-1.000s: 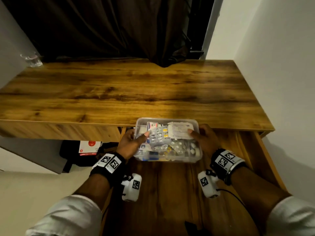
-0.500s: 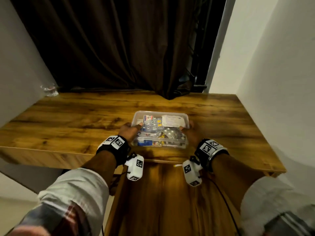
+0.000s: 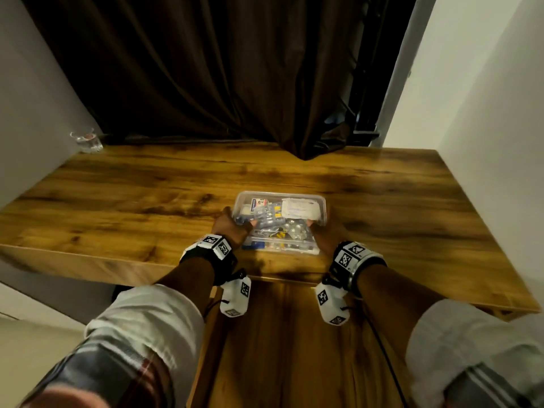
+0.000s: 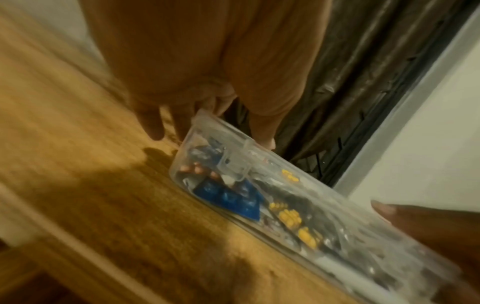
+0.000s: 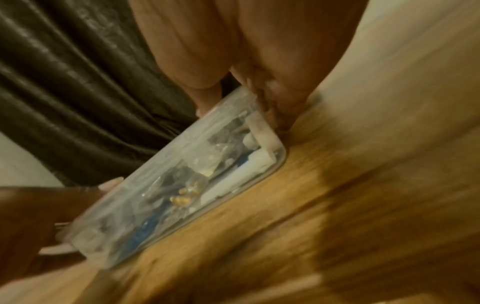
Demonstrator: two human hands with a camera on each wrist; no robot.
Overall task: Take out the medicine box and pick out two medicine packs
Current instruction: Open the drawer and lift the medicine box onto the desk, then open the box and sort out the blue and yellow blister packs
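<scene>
Near the desk's (image 3: 147, 201) front edge sits the clear box (image 3: 279, 225) of medicine packs (image 3: 297, 209); blur hides their labels. Left hand (image 3: 232, 228) and right hand (image 3: 323, 234) each grip an end, thumbs over the rim, fingers mostly hidden. Bare wood lies all round. A glass (image 3: 86, 141) stands far left, by the curtain (image 3: 206, 69).

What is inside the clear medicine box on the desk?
The medicine box, held by the left hand and right hand, holds blister packs: a blue pack, yellow pills, and a white paper packet on top. Lower layers are hidden.
</scene>
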